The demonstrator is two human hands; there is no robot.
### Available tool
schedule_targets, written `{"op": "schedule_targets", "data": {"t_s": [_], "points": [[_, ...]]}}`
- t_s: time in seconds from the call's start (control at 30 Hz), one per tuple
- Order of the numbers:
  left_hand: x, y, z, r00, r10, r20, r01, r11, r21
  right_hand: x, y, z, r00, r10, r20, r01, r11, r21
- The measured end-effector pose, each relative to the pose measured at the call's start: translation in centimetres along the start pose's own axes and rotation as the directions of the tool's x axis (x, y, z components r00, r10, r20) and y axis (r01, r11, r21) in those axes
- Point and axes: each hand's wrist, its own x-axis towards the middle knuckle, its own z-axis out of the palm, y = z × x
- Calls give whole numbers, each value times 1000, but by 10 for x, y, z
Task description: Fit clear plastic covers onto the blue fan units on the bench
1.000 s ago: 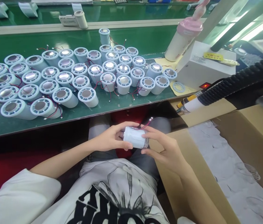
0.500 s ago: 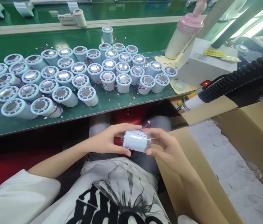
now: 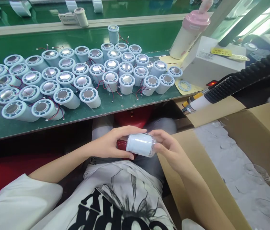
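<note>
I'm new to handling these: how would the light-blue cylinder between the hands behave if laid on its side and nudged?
The light-blue cylinder would likely roll, given its round wall. Its glossy clear covering may make it slippery. It looks stiff, its outline straight between the left hand and right hand.

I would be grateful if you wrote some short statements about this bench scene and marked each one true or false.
1. The left hand and the right hand hold one light-blue cylinder between them. True.
2. The cardboard box is nearer the left hand. False: it is nearer the right hand.
3. Clear plastic shows at the held cylinder's right-hand end. True.
4. The ring on the yellow sheet is red. False: it is light blue.
5. The red light near the black ribbed hose is lit. True.
</note>
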Motion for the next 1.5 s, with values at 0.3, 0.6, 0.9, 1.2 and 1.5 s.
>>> {"op": "schedule_targets", "data": {"t_s": [0.3, 0.6, 0.9, 1.2, 1.5], "points": [[-1, -2, -1, 998, 61, 13, -62, 997, 50, 4, 6, 5, 986, 167, -19, -162, 975, 151], [-1, -4, -1, 992, 125, 19, -126, 989, 82, 2, 9, 8, 991, 127, 34, -131, 978, 160], [-4, 9, -3, 997, 75, 12, -76, 991, 109, -9, -5, 11, 989, -147, 7, 147, 989, -12], [-4, 5, -2, 998, 59, 20, -61, 995, 76, -8, -4, 12, 999, 43, 2, -43, 994, 98], [-4, 1, -1, 995, 100, 9, -100, 994, 35, 3, 6, 18, 948, 284, 144, -314, 909, 275]]}}
